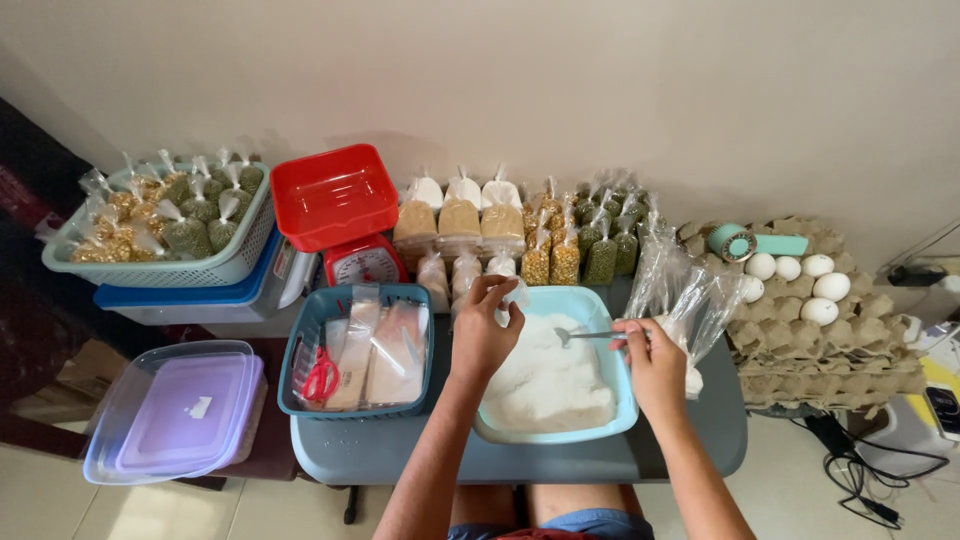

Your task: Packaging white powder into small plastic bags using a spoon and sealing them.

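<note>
A person seated at a grey counter (400, 455) works over a light-blue plastic tub (625, 385) of white powder (545, 385), the landmark at centre. Far left of the tub, a clear lidded container (175, 410) with a purple tint sits low beside the counter; above it, a pale green basket (165, 260) brims with knotted bags of yellow and green grains. Nearer the tub, a red-panned kitchen scale (340, 215) stands behind a teal mesh basket (300, 345) holding red-handled scissors (321, 380) and flat clear sleeves. Behind the tub, rows of small tied bags (520, 235) line the wall. The left hand (485, 335), forearm rising from below, hovers over the tub's left rim with fingers curled and pinched on a small clear bag (514, 295). The right hand (655, 365), wrist bent inward at the tub's right rim, is closed around a thin metal spoon (585, 336) whose bowl rests over the powder; it also grips crinkled clear bags (685, 290). Right of the tub, white eggs (800, 280) rest on stacked grey pulp trays (830, 360).
</note>
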